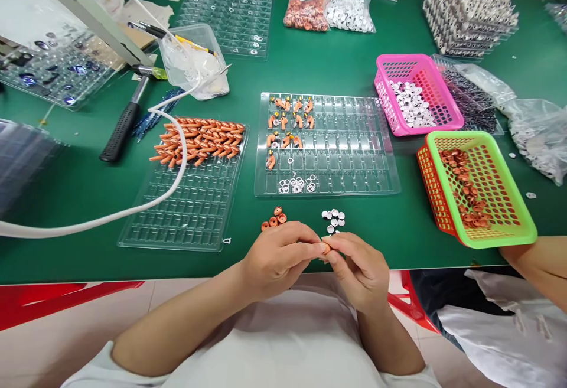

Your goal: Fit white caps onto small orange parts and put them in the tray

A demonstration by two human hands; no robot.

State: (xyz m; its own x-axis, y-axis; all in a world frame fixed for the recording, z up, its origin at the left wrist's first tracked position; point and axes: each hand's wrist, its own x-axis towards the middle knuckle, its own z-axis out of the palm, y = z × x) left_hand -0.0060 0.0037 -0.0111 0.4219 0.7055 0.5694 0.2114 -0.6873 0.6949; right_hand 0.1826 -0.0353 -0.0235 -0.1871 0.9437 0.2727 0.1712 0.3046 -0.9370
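Left hand and right hand, fingertips together on orange part.

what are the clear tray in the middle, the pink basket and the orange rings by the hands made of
Clear tray: thin moulded plastic, see-through and glossy with glare. Pink basket: plastic, with moulded mesh walls. Orange rings: perhaps rubber, matte; too small to be sure.

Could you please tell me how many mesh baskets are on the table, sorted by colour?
Pink basket: 1
Green basket: 1
Orange basket, nested under the green one: 1
Total: 3
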